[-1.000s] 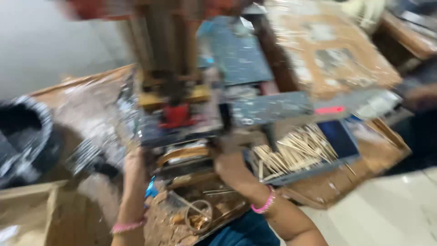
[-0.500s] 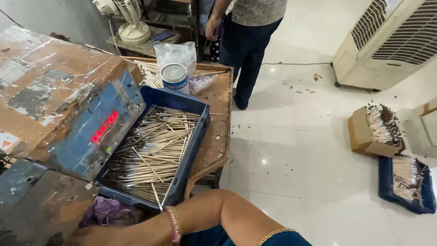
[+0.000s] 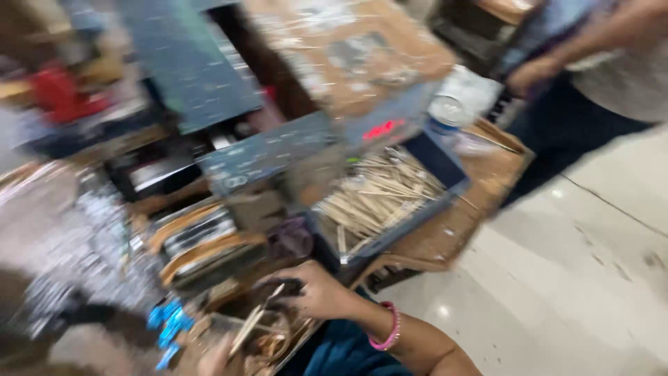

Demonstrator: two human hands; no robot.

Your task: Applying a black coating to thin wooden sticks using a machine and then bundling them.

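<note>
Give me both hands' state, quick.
Right hand: fingers curled, pinching thin sticks, though blur hides the grip.
Left hand: only a blurred edge shows; state cannot be told.

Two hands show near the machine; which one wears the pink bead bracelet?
The person's own right hand, low at the front edge, has the pink bracelet at its wrist. The other person's hand, top right, shows none.

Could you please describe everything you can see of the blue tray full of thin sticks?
The blue tray is a shallow, rectangular, dark blue box with low walls; its material is unclear in the motion blur. It holds a loose heap of pale thin sticks, lying mostly lengthwise, some crossing. It sits tilted in the picture on a worn brown bench, tucked under a machine with a red lit display. No hand touches it.
</note>
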